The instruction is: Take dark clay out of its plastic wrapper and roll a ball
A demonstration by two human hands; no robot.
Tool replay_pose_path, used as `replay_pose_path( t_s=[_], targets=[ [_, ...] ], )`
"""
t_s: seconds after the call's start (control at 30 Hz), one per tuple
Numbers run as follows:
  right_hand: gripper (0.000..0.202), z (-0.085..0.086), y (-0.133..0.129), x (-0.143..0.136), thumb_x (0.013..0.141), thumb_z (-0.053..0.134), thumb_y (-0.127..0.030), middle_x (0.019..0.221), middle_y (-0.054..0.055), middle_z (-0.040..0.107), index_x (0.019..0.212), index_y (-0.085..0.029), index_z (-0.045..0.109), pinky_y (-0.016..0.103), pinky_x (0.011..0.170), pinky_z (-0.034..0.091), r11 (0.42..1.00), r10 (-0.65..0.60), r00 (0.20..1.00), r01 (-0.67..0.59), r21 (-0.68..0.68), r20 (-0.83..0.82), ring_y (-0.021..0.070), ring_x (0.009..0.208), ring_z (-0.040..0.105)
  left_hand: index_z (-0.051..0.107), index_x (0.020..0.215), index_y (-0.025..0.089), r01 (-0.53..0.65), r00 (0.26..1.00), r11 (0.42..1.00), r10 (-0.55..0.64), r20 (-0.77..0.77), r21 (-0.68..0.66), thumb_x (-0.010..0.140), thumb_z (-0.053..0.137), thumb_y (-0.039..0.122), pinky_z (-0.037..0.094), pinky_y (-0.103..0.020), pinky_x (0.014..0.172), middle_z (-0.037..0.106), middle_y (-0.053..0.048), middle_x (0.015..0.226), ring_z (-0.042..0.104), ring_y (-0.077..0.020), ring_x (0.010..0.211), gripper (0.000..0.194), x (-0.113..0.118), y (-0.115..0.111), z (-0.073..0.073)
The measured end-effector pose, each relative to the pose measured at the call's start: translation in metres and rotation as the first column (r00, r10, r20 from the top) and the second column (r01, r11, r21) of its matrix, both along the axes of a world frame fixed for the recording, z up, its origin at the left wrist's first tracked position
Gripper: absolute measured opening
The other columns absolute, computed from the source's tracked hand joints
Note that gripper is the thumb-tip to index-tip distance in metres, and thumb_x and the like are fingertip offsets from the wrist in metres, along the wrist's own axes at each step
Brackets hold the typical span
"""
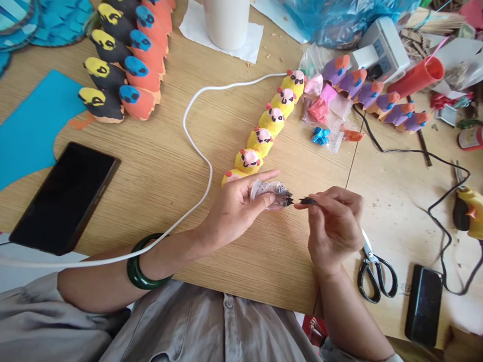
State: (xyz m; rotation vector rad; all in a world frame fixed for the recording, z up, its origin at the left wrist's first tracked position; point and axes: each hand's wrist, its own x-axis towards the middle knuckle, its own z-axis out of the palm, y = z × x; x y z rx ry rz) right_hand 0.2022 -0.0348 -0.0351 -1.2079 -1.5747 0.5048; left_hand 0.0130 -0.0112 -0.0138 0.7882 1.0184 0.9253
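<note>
Between the thumb and fingers of my left hand (234,206) is a small clear plastic bag (268,189) with black, clay-like material at its mouth. Its index finger points to the right, just below a row of yellow clay figures (260,138) with pink faces and red ears. My right hand (335,221) pinches a torn black piece of clay (307,200) a short gap to the right of the bag. A thin dark strand seems to reach toward it from the bag. The nearest yellow figure is partly hidden behind my left hand.
A white cable (206,151) crosses the table and passes over my left forearm. Black-handled scissors (373,271) lie right of my right hand, near a black device (423,304). Left are a phone (66,196) and black and orange figures (141,65); a white cup (226,25) stands behind.
</note>
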Motion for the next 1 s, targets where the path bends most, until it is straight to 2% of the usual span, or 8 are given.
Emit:
replay_pose_path(
  t_s=[0.13, 0.3, 0.47, 0.6, 0.67, 0.77, 0.87, 1.0],
  targets=[
    [0.026, 0.0026, -0.0003, -0.0011, 0.097, 0.061, -0.015, 0.117, 0.009, 0.062, 0.119, -0.027, 0.071, 0.037, 0.067, 0.071, 0.998, 0.039, 0.995, -0.043, -0.043, -0.087, 0.0210, 0.099, 0.069, 0.062, 0.140, 0.010, -0.025, 1.000, 0.999, 0.025, 0.002, -0.021, 0.089, 0.073, 0.025, 0.063, -0.039, 0.097, 0.077, -0.013, 0.123, 0.076, -0.0254, 0.107, 0.055, 0.0005, 0.0005, 0.0014],
    [0.036, 0.0004, 0.0002, -0.0002, 0.090, 0.068, -0.006, 0.110, 0.007, 0.071, 0.119, -0.027, 0.071, 0.041, 0.080, 0.068, 0.988, 0.149, 0.973, -0.154, 0.015, 0.174, 0.0222, 0.099, 0.071, 0.064, 0.139, 0.011, 0.016, 1.000, 0.999, -0.016, -0.014, 0.031, 0.090, 0.072, 0.025, 0.065, -0.036, 0.091, 0.081, -0.009, 0.111, 0.078, -0.0225, 0.098, 0.052, 0.0007, -0.0012, -0.0015],
    [0.035, -0.0008, -0.0001, -0.0001, 0.088, 0.068, -0.004, 0.106, 0.007, 0.070, 0.115, -0.026, 0.071, 0.041, 0.076, 0.066, 0.996, 0.030, 0.996, -0.037, 0.077, 0.090, 0.0220, 0.094, 0.071, 0.066, 0.137, 0.012, 0.010, 0.999, 0.998, -0.007, -0.043, 0.059, 0.089, 0.074, 0.027, 0.065, -0.037, 0.091, 0.081, -0.010, 0.110, 0.078, -0.0235, 0.099, 0.050, 0.0004, -0.0018, -0.0039],
    [0.032, 0.0007, 0.0010, -0.0010, 0.089, 0.069, -0.005, 0.106, 0.007, 0.072, 0.113, -0.026, 0.071, 0.042, 0.080, 0.067, 0.990, 0.122, 0.972, -0.134, 0.047, 0.200, 0.0220, 0.095, 0.072, 0.065, 0.138, 0.011, -0.002, 0.998, 0.999, 0.005, -0.058, 0.054, 0.089, 0.074, 0.026, 0.065, -0.038, 0.090, 0.081, -0.009, 0.111, 0.079, -0.0240, 0.099, 0.052, 0.0006, -0.0022, -0.0032],
    [0.027, 0.0023, 0.0017, -0.0007, 0.091, 0.068, -0.008, 0.106, 0.007, 0.071, 0.111, -0.026, 0.072, 0.041, 0.077, 0.068, 0.996, 0.066, 0.991, -0.072, 0.048, 0.116, 0.0214, 0.095, 0.072, 0.064, 0.139, 0.010, 0.003, 1.000, 1.000, -0.002, -0.026, 0.022, 0.089, 0.075, 0.029, 0.065, -0.038, 0.092, 0.081, -0.010, 0.111, 0.079, -0.0245, 0.100, 0.054, 0.0009, -0.0023, -0.0021],
    [0.019, 0.0038, 0.0024, -0.0009, 0.096, 0.063, -0.013, 0.105, 0.005, 0.067, 0.107, -0.025, 0.073, 0.033, 0.066, 0.070, 0.999, -0.042, 0.989, 0.038, -0.031, -0.143, 0.0167, 0.088, 0.071, 0.063, 0.138, 0.010, 0.016, 0.999, 0.999, -0.014, 0.036, -0.037, 0.089, 0.076, 0.032, 0.065, -0.038, 0.094, 0.080, -0.010, 0.116, 0.079, -0.0245, 0.103, 0.056, 0.0012, -0.0016, -0.0008],
    [0.014, 0.0033, 0.0027, -0.0024, 0.100, 0.060, -0.019, 0.108, 0.004, 0.066, 0.106, -0.025, 0.072, 0.031, 0.065, 0.070, 0.979, -0.050, 0.948, -0.016, -0.205, -0.313, 0.0123, 0.080, 0.070, 0.066, 0.133, 0.011, 0.012, 0.999, 0.999, -0.009, 0.053, -0.049, 0.087, 0.077, 0.033, 0.065, -0.038, 0.093, 0.080, -0.010, 0.116, 0.079, -0.0243, 0.100, 0.052, 0.0012, -0.0009, -0.0007],
    [0.016, 0.0020, 0.0026, -0.0032, 0.101, 0.060, -0.024, 0.112, 0.005, 0.071, 0.109, -0.024, 0.073, 0.032, 0.069, 0.071, 0.938, -0.061, 0.914, -0.085, -0.337, -0.400, 0.0121, 0.080, 0.071, 0.071, 0.126, 0.013, 0.005, 0.998, 1.000, -0.004, 0.062, -0.026, 0.084, 0.081, 0.036, 0.066, -0.038, 0.086, 0.081, -0.009, 0.107, 0.079, -0.0239, 0.093, 0.048, 0.0012, -0.0008, -0.0002]
  ],
)
